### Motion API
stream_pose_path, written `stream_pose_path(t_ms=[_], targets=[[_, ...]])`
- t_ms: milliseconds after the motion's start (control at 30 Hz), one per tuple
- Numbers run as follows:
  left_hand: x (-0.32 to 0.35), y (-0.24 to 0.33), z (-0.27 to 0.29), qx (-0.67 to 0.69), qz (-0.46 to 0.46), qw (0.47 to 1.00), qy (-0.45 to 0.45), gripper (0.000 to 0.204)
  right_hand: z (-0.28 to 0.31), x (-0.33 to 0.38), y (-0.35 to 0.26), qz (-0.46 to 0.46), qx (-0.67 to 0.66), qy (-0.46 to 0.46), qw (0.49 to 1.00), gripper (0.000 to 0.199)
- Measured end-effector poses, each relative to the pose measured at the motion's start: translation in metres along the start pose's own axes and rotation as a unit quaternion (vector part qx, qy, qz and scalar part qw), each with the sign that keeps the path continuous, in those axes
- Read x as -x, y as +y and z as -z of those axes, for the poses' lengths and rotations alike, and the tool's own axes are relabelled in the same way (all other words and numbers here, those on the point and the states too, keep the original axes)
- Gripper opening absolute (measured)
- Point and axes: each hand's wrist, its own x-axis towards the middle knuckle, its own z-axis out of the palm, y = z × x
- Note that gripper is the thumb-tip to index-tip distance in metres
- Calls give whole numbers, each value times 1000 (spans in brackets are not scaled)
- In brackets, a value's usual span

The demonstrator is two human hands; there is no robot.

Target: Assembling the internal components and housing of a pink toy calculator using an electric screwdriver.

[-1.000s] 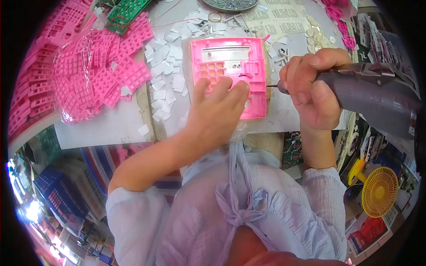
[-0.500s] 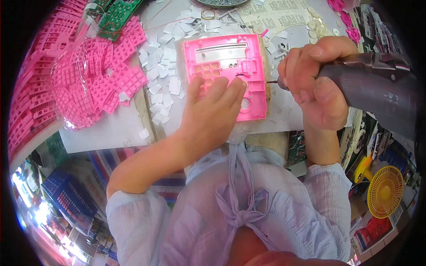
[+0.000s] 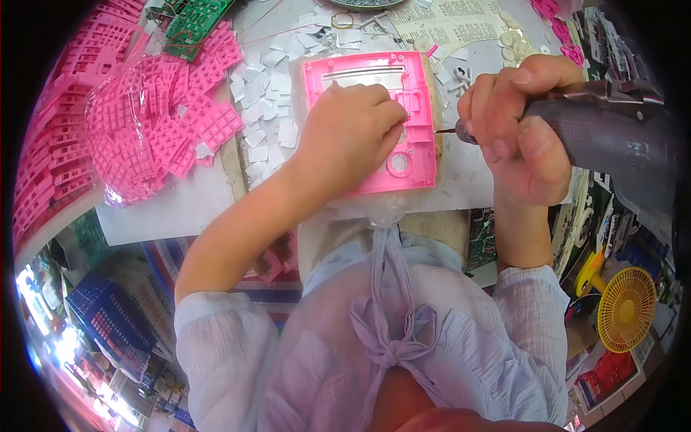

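A pink plastic casing [image 3: 419,169] lies open side up on clear plastic wrap at the table's middle. Over its left and central part, my left hand [image 3: 351,133] has its fingers bent and drawn together, hiding the square key openings. What those fingertips hold, if anything, cannot be made out. Closed around a dark electric screwdriver [image 3: 604,129], my right hand [image 3: 518,133] keeps the tool lying sideways. Its thin bit points left and ends close to the casing's right edge. A round ring-shaped opening [image 3: 399,164] shows in the casing's lower right.
Pink keypad pieces [image 3: 155,133] are heaped at the left, partly in clear plastic, below green circuit boards [image 3: 194,29]. Small white squares [image 3: 263,108] are scattered beside the casing. Cream round parts [image 3: 515,47] and a printed sheet [image 3: 450,25] lie at the far right.
My left hand has moved up across the casing, its spread fingers now curled together over the key openings. The casing has shifted slightly up and right. My right hand with the screwdriver has barely moved.
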Motion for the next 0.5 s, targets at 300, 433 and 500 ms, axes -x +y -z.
stream_pose_path(t_ms=[300, 433, 500], targets=[[-3, 6, -6, -37, 2, 999, 20, 8, 7, 1, -1, 0, 3, -12, 1000, 41], [-2, 8, -5, -52, 25, 998, 0, 10, 7, -1, -1, -16, 8, -6, 1000, 40], [0, 7, -4, -33, 41, 999, -2, 11, -10, -10, -9, -41, 27, 15, 999, 39]])
